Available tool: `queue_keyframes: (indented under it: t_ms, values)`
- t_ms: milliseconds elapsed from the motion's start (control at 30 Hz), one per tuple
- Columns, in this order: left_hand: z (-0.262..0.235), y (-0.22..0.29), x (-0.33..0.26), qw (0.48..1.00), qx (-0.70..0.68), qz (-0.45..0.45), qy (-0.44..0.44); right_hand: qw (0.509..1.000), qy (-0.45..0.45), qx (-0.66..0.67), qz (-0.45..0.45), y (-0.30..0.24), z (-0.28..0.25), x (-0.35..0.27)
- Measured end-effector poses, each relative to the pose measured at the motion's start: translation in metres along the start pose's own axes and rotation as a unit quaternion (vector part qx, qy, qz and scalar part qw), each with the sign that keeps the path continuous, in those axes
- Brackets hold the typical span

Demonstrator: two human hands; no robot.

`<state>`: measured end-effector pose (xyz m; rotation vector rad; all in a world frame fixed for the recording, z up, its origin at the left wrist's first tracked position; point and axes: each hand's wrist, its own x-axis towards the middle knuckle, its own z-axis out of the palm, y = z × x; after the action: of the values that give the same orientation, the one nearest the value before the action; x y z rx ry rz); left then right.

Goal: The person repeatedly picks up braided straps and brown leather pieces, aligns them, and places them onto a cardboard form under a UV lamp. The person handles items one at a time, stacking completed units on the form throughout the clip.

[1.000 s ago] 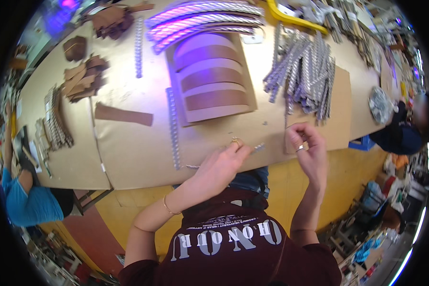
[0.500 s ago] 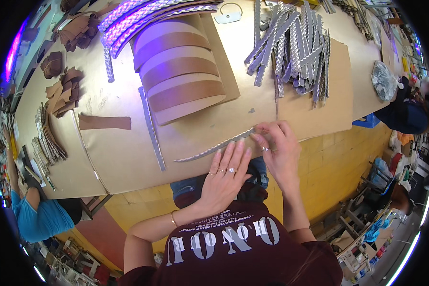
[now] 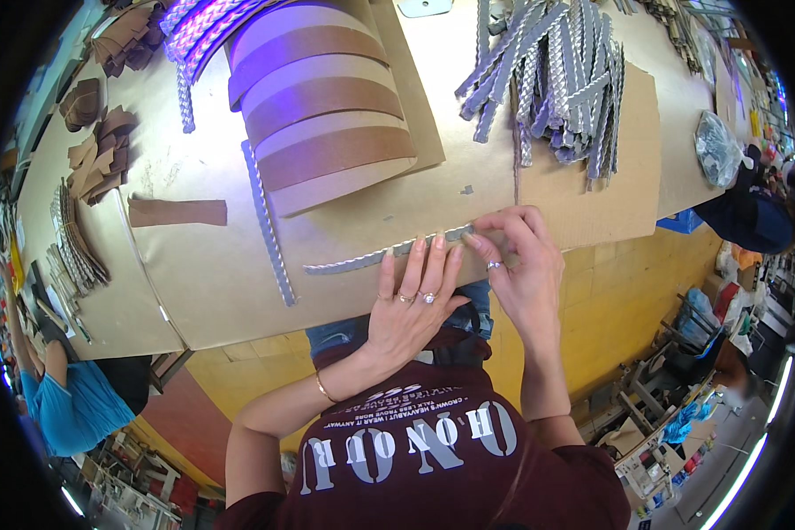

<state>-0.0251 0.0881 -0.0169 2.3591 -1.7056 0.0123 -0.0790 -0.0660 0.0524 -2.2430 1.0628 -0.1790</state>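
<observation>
A narrow grey strip (image 3: 349, 262) with a silver braided edge lies crosswise near the front edge of the table. My left hand (image 3: 415, 287) rests flat over it, fingers stretched out and fingertips on the strip. At the strip's right end, my right hand (image 3: 526, 265) pinches it between thumb and fingers. To the left, a similar braided strip (image 3: 268, 225) lies lengthwise, apart from both hands. Beyond my hands sits a curved stack of overlapping brown and beige bands (image 3: 331, 137).
Silver and grey braided strips (image 3: 556, 97) are heaped at the back right, partly on a cardboard sheet (image 3: 636, 132). Brown pieces (image 3: 104, 159) and a bundle of strips (image 3: 75, 234) lie at the left. One flat brown piece (image 3: 178, 212) lies nearer. A person in blue (image 3: 75, 406) is at far left.
The head view has shifted a little. Against the table, the strip's left end has swung slightly away from the front edge. Both hands keep the same hold.
</observation>
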Motion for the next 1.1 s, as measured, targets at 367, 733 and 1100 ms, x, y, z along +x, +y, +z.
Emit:
queue_keyframes:
  t_ms: [367,733,1100]
  values:
    - [0.008,0.001,0.005,0.998,0.056,-0.001,0.042,0.999,-0.032,0.005,0.013,-0.002,-0.004,0.006]
    - [0.016,0.003,0.005,0.992,0.101,-0.002,0.081,0.978,-0.096,-0.183,-0.043,-0.014,-0.004,0.013]
    - [0.012,0.002,0.003,0.997,-0.018,-0.064,0.048,0.974,-0.193,0.121,-0.007,-0.03,-0.02,-0.001]
